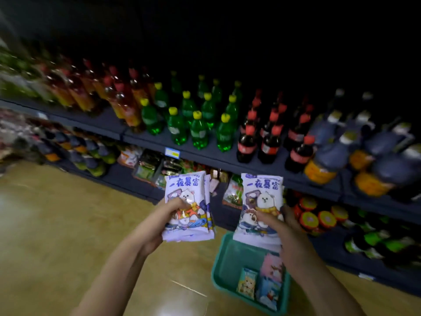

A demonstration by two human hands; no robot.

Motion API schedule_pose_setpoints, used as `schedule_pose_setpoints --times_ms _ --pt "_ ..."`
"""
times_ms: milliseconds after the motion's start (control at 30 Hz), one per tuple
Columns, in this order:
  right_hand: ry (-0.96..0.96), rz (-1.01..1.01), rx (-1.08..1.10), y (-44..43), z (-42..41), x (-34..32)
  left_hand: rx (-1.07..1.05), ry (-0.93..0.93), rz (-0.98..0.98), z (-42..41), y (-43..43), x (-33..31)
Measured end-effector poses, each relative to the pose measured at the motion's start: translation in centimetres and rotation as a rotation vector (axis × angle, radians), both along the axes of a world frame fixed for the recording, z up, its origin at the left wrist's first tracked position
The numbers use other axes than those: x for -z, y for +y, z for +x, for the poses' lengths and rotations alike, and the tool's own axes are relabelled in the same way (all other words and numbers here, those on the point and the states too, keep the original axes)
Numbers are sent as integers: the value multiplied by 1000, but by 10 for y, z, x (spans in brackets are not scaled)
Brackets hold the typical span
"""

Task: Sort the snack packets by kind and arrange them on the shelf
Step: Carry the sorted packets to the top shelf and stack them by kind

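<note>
In the head view, the left hand [159,222] held a small stack of soft white-and-lilac foil snack packets [186,185] printed with cartoon animals, its grip clenched round their lower half, fingers across the front. The right hand [286,226] grasped a matching stack of the same white-and-lilac packets [262,192], thumb on the front and fingers curled behind. Both stacks stood upright, near each other but apart, in the air in front of the dark blue-grey metal shelf [118,176], whose lower level already carried assorted snack bags [148,165]. Below the right stack a teal plastic basket [237,252] sat on the tan floor [68,224], holding a pink packet [272,266], a pale yellow packet [247,282] and a blue packet [268,293]. Green bottles with yellow caps [198,131] and dark cola bottles with red caps [268,142] filled the level above.

The packets looked light, air-puffed and slick, so a stack would likely slide apart if pinched at one corner; a hold across the middle with thumb opposing fingers seemed safest, and squeezing hard could crush the contents
</note>
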State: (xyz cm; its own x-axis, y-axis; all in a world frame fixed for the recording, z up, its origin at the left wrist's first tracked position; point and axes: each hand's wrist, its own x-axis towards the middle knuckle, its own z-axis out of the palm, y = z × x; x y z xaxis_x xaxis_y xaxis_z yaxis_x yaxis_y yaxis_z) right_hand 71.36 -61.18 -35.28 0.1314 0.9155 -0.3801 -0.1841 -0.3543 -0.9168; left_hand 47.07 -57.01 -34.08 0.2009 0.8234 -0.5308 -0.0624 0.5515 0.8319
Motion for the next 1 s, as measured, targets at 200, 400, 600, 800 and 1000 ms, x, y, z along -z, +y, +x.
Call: schedule_pose_setpoints --times_ms 200,400,600,800,1000 --pt "-13 59 -86 18 -60 -132 -39 7 164 -56 -4 -133" --pt "30 139 -121 54 -139 -187 -81 49 239 -145 18 -200" --pt "94 236 -55 111 -231 -230 -81 87 299 -241 69 -256" --pt "118 317 -39 181 -279 -288 -73 56 366 -291 149 -310" --pt "109 355 -9 268 -285 -335 -24 -29 442 -285 248 -348"
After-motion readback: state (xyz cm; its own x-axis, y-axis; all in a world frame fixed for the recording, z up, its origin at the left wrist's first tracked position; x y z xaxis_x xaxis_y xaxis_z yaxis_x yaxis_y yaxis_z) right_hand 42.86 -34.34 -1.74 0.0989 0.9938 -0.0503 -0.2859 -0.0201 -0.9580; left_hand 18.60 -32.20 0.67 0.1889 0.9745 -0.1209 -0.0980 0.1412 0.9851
